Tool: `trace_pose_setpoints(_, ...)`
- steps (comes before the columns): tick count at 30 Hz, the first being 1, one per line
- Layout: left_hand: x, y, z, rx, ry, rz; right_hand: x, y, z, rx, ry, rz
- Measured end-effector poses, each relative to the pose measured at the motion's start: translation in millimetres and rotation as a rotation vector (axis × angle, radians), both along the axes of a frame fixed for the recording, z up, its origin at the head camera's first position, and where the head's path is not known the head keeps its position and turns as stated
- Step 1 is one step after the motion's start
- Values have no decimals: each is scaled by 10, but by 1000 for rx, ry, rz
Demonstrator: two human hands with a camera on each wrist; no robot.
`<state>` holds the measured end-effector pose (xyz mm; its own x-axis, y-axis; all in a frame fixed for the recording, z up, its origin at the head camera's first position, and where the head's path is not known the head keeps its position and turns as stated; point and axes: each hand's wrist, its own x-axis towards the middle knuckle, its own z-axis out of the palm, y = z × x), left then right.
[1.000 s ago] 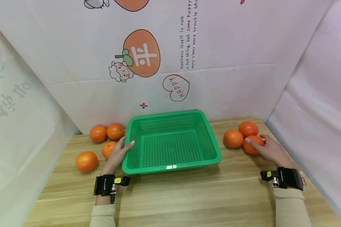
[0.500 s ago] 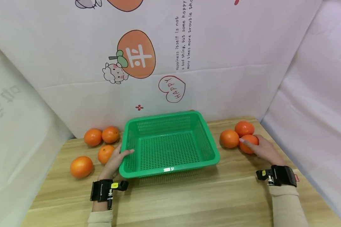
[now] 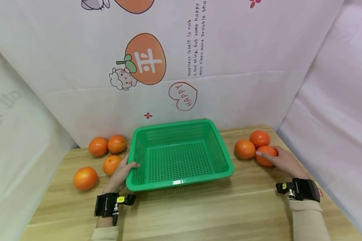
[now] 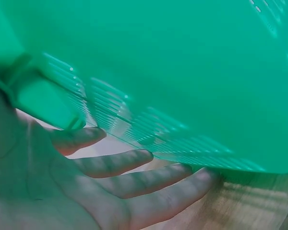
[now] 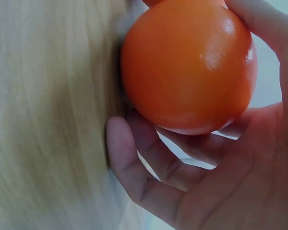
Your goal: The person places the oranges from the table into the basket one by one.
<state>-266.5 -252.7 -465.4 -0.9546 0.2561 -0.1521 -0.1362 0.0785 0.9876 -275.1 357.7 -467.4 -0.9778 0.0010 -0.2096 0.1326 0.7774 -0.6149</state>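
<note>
A green plastic basket [image 3: 181, 182] with a slotted floor stands at the middle of the table, nothing inside it. My left hand [image 3: 120, 172] holds its left side, thumb hooked over the rim. In the left wrist view the other fingers [image 4: 168, 179] lie along the basket's outer wall. On the right, my right hand [image 3: 286, 162] grips the nearest orange [image 3: 263, 160] of a group of three. Seen from the right wrist, this orange [image 5: 187, 67] sits between the thumb and curled fingers [image 5: 122, 143], close to the wood. Two more oranges, one on the left [image 3: 244, 149] and one behind [image 3: 259, 138], adjoin it.
Left of the basket lie several oranges: two at the back [image 3: 98, 146], one beside my left hand [image 3: 111, 164] and one farther forward [image 3: 85, 178]. A printed white cloth [image 3: 229, 97] hangs behind the wooden table [image 3: 205, 214], with white cloth along both sides.
My left hand has slid slightly nearer along the basket's left rim. The right hand stays at the same orange, its thumb reaching a little farther over it. The head view has shifted slightly.
</note>
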Motion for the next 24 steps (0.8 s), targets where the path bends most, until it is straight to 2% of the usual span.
trace_pose_setpoints(2,17,-10,-6,1,-4,-3,-6,5,-7,17,10,19)
trace_pose_setpoints(8,26,-3,-9,7,-2,-18,-26,28,-19,83,117,82)
trace_pose_setpoints(13,30,1,-10,8,-10,-14,-41,6,-2,142,194,95)
trace_pose_setpoints(20,28,-2,-13,9,-34,-12,-43,-46,-14,97,139,94)
trace_pose_setpoints(24,24,2,-7,8,-52,-16,-13,-27,-40,141,132,79)
